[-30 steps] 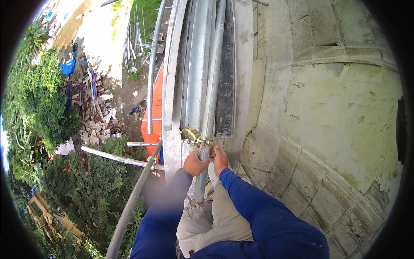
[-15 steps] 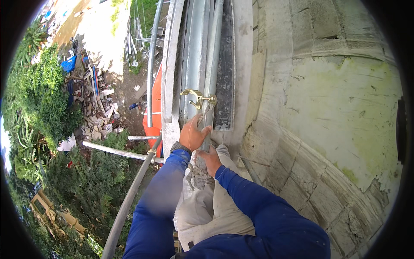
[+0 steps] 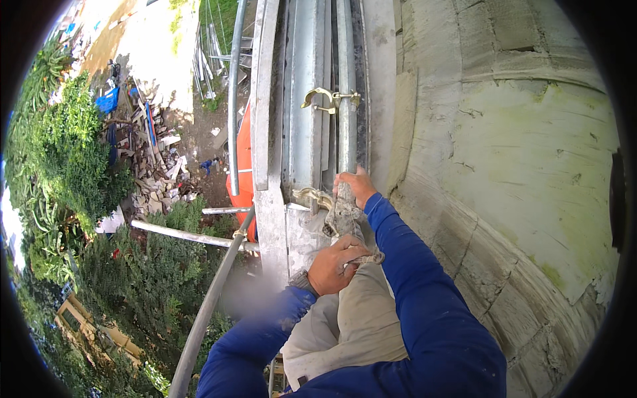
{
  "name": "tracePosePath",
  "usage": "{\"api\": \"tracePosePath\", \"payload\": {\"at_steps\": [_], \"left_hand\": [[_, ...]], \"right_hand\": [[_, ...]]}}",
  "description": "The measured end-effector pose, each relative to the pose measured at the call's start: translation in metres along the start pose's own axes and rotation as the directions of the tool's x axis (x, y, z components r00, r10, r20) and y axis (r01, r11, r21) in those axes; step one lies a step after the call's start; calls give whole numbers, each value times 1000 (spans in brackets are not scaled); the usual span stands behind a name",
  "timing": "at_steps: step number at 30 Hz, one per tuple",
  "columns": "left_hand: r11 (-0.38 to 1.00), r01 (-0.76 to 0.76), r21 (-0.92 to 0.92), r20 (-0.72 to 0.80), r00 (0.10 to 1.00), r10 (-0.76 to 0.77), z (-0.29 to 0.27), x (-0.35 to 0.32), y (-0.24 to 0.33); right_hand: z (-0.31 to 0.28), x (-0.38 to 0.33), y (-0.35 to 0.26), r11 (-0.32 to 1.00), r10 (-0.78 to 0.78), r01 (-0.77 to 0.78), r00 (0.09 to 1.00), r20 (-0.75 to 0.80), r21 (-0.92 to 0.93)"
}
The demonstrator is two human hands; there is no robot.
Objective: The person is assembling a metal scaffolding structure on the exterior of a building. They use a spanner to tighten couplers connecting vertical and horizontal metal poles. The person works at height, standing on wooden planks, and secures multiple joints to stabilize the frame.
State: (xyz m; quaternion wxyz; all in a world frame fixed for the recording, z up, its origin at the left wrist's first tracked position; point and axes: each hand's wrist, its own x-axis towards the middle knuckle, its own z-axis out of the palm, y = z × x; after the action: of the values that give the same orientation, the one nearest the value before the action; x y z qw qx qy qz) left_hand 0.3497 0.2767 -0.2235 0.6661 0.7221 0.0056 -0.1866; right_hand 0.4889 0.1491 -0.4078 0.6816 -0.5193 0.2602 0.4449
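Observation:
A grey scaffold pipe runs away from me along the ledge. My right hand is wrapped round it where its clean metal gives way to a cement-crusted length. Beyond that hand, a brass-coloured scaffold coupler sits on the pipe with its jaw hanging out to the left. Another coupler, dirty and crusted, lies just left of the right hand. Closer to my body, my left hand has its fingers closed on a cement-crusted metal fitting near the pipe's close end. Its palm side is hidden.
Long metal channels lie beside the pipe. A rough block wall rises on the right. On the left, an upright tube and a crossing tube border a drop to shrubs, rubble and an orange sheet.
The pipe and its brass-coloured coupler have shifted farther away and to the right. My right hand has moved forward along the pipe; my left hand has come back toward me. The crusted coupler now shows.

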Motion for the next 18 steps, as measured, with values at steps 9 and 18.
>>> {"api": "tracePosePath", "payload": {"at_steps": [9,18], "left_hand": [[1000,24,-11,44,999,-23,12,2,-25],[995,95,-43,40,995,-94,16,-3,-56]], "right_hand": [[-74,9,-6,981,39,-61,992,-119,-183],[-103,53,35,993,113,-116,989,90,27]]}}
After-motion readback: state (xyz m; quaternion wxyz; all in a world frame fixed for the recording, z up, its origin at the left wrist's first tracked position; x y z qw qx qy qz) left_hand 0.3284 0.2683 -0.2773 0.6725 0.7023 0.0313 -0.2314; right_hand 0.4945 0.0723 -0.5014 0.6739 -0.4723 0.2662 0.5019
